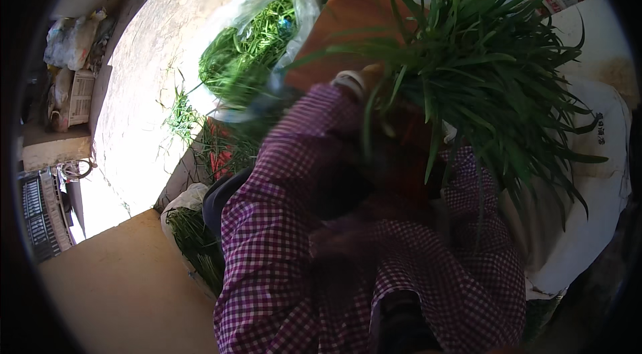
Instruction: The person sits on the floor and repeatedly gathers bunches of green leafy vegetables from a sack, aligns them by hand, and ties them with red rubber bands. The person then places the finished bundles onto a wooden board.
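Observation:
A large spread bunch of long, flat green leaves, like Chinese chives, fills the upper right. My left hand, blurred and partly covered, grips leaves at the bunch's left side. A white band circles that wrist, below a purple checked sleeve. Leaf tips fan out to the right, and a few stray blades point left. My right sleeve reaches up beneath the bunch, where the foliage hides my right hand. Behind my left hand is a flat reddish-brown board.
A translucent plastic bag of green trimmings stands open beyond my left arm. Loose green scraps lie on the sunlit ground. Another bag of greens sits beside a tan panel. White sacking lies at right.

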